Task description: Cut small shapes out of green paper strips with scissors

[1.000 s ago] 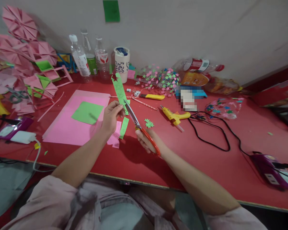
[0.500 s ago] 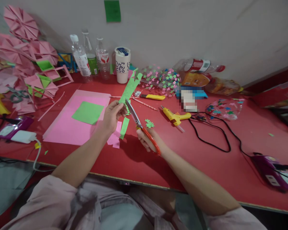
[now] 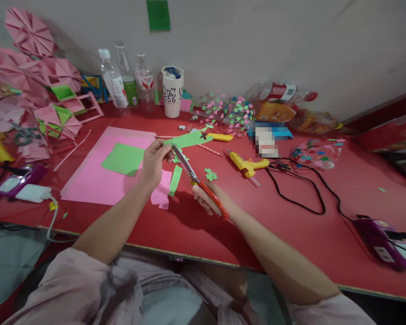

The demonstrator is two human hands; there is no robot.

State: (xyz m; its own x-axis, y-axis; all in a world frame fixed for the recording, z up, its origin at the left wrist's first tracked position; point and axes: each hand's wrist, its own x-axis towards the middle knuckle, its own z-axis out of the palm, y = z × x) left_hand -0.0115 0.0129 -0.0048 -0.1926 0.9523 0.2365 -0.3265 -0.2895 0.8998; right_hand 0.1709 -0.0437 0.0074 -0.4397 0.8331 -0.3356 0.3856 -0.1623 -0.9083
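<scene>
My left hand [image 3: 154, 163] pinches the left end of a green paper strip [image 3: 189, 139], which points to the right with a notched far end. In my right hand [image 3: 205, 198] are red-handled scissors [image 3: 210, 195], their blade tips at the strip beside my left fingertips. The blades look nearly closed. Below the strip lie green scraps [image 3: 179, 158], a short green paper piece [image 3: 175, 181] and pink paper pieces [image 3: 160, 190]. A little heap of green paper stars [image 3: 210, 174] sits right of the blades.
Pink sheets [image 3: 88, 185] with a green square [image 3: 123, 160] lie left. Behind are bottles [image 3: 114, 83], a cup [image 3: 172, 97], a yellow cutter [image 3: 220, 137] and bags of stars [image 3: 238, 113]. A yellow glue gun [image 3: 246, 165] with a black cable [image 3: 292, 201] is at right.
The green strip has turned from pointing up and away to lying nearly level toward the right. My left hand has shifted slightly left, and the scissor tips moved slightly left and down.
</scene>
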